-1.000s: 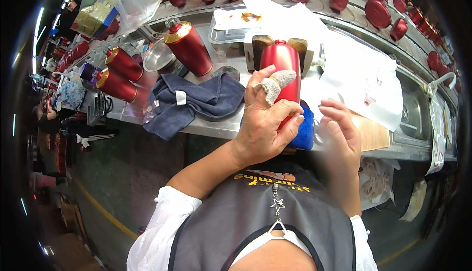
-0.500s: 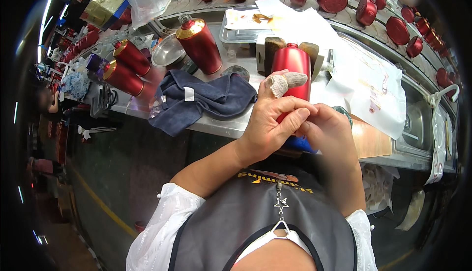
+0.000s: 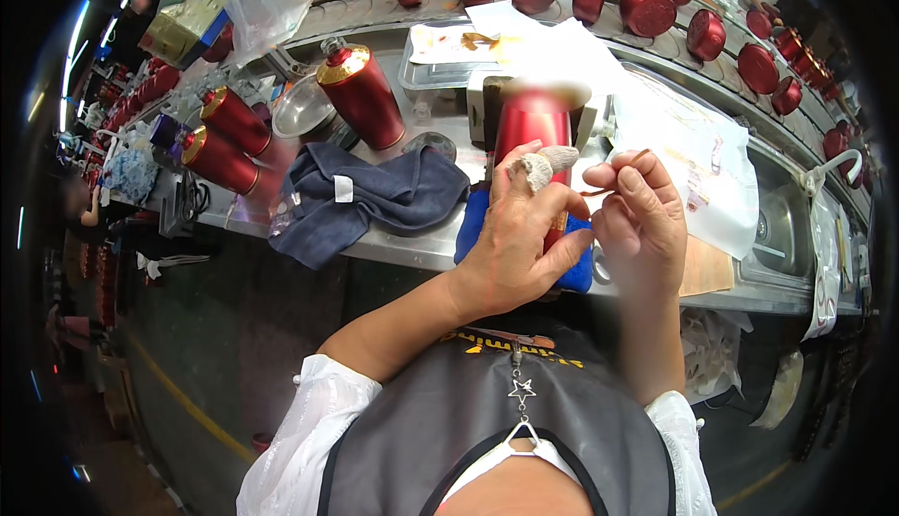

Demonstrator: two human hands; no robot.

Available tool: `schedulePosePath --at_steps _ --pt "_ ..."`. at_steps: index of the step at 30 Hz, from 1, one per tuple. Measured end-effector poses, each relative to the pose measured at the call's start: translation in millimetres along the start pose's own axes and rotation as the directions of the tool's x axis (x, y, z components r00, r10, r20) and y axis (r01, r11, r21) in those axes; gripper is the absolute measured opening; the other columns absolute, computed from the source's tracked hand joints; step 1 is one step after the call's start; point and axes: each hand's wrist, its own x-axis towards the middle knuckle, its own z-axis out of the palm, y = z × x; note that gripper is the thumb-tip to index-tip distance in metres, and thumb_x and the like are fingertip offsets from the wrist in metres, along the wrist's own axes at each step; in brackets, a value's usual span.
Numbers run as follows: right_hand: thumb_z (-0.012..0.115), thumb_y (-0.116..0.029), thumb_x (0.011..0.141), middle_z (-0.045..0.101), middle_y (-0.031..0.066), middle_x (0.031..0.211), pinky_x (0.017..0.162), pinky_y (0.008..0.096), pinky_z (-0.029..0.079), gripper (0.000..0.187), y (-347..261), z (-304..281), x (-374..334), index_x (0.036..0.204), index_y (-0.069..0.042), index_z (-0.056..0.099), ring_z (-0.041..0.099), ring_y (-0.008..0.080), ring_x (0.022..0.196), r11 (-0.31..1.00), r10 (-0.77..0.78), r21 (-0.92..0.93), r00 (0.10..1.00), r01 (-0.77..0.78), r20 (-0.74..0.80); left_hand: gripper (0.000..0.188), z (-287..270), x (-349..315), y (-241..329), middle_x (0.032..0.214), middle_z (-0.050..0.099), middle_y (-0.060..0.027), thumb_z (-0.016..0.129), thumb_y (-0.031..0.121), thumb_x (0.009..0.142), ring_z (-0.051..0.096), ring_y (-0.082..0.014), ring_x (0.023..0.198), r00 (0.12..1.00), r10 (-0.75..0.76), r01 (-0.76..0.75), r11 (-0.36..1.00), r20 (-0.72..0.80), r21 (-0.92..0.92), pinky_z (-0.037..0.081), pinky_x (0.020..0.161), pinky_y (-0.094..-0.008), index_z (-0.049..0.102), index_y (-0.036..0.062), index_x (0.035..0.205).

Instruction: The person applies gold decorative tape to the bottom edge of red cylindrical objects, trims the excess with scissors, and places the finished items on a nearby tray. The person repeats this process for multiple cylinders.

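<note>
A glossy red bottle (image 3: 532, 130) lies tilted in front of me, its far end blurred. My left hand (image 3: 510, 240) rests around its near part, with a pale fabric cover (image 3: 552, 162) on one finger lying against the bottle. The thumb of that hand stands off to the side. To the right, apart from the bottle, my right hand (image 3: 644, 221) pinches a thin brown strip (image 3: 640, 156) between thumb and fingers. Blue cloth (image 3: 474, 224) shows under the bottle. A holder with dark padded blocks (image 3: 491, 115) supports its far part.
A navy cloth (image 3: 370, 202) lies left of my hands. Beyond it stand red bottles with gold shoulders (image 3: 363, 95) and a metal bowl (image 3: 302, 109). White sheets (image 3: 698, 155) and a sink (image 3: 785, 235) are at right. A conveyor (image 3: 604, 34) carrying red bottles curves across the back.
My hands, which met over the bottle, have moved apart. My right hand has shifted right and up, and the brown strip now shows in it. The view has shifted slightly.
</note>
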Motion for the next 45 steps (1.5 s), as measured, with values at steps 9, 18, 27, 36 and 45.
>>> schedulePosePath --at_steps 9,18,27,36,45 --pt "0.050 -0.007 0.106 0.072 0.0237 0.114 0.044 0.0197 0.038 0.018 1 -12 2 0.119 -0.004 0.062 0.048 0.0023 0.046 0.933 -0.015 0.359 0.996 -0.015 0.082 0.021 -2 12 -1 0.118 0.060 -0.0244 0.068 0.022 0.090 0.046 -0.0416 0.125 1.000 0.011 -0.013 0.997 -0.028 -0.082 0.024 0.114 -0.0509 0.067 0.0054 0.102" --pt "0.050 -0.007 0.106 0.071 0.0245 0.117 0.045 0.0212 0.040 0.018 8 -28 -4 0.119 -0.003 0.062 0.051 0.0037 0.049 0.942 -0.054 0.330 0.998 0.057 -0.017 0.015 -9 12 0 0.137 0.059 -0.0204 0.069 0.020 0.090 0.041 -0.0385 0.137 0.988 -0.127 0.140 0.975 0.087 -0.170 0.022 0.118 -0.0486 0.068 0.0067 0.098" --pt "0.048 -0.007 0.107 0.070 0.0245 0.121 0.047 0.0216 0.040 0.019 5 -29 -5 0.121 -0.003 0.059 0.052 0.0038 0.050 0.872 -0.067 0.489 0.991 0.003 0.112 0.032 4 23 -1 0.133 0.056 -0.0256 0.058 0.018 0.096 0.039 -0.0460 0.130 0.998 0.027 -0.026 0.999 0.049 -0.029 0.021 0.116 -0.0538 0.067 0.0042 0.124" --pt "0.049 -0.007 0.106 0.070 0.0251 0.121 0.047 0.0219 0.042 0.020 7 -43 -6 0.122 -0.003 0.059 0.053 0.0044 0.050 0.887 -0.125 0.453 0.991 0.092 0.044 0.011 0 25 3 0.105 0.060 -0.0178 0.064 0.016 0.090 0.045 -0.0425 0.120 1.000 0.006 -0.008 0.997 -0.029 -0.071 0.025 0.115 -0.0526 0.065 0.0053 0.093" --pt "0.054 -0.001 0.099 0.062 0.0233 0.132 0.059 0.0178 0.044 0.044 -17 -50 -16 0.143 0.004 0.051 0.052 0.0034 0.068 0.723 -0.592 -0.569 0.775 0.391 -0.220 0.006 -16 37 5 0.123 0.059 -0.0219 0.068 0.012 0.083 0.038 -0.0457 0.134 0.993 0.085 -0.097 0.984 0.081 0.148 0.018 0.118 -0.0563 0.068 0.0093 0.089"
